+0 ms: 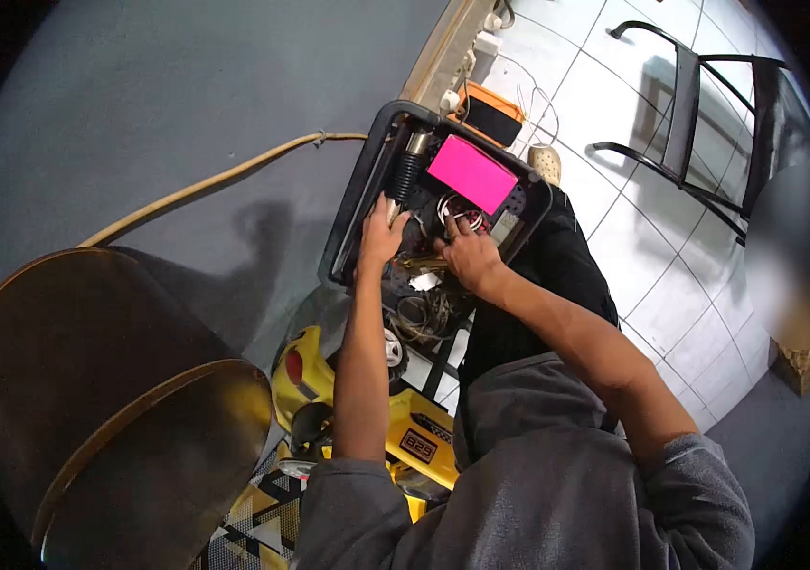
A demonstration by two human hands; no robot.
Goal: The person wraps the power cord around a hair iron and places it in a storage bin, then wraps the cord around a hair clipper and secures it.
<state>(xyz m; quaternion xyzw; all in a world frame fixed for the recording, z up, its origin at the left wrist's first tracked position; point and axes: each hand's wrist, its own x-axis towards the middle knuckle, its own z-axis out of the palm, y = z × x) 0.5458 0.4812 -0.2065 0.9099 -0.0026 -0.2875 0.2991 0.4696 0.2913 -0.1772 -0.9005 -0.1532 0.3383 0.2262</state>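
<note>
A person in a gray shirt reaches both hands into a black plastic crate (353, 190) set beside a gray wall. The fingers of the left hand (381, 236) meet the metal lower end of a black ribbed tube (406, 178), which lies along the crate's left side; whether they grip it cannot be told. The right hand (472, 255) points its bent fingers down at a loop of white cable (444, 205), just below a bright pink box (473, 174); their hold, too, cannot be made out.

The pink box rests on top of the contents at the crate's far end. A tangle of thin wire (427, 318) fills the near end, with a small white piece (425, 282) between it and the hands. Beyond the crate, an orange bin (510, 103) holds something black. A yellow toy vehicle (424, 458) stands nearer the person, left of the torso.
</note>
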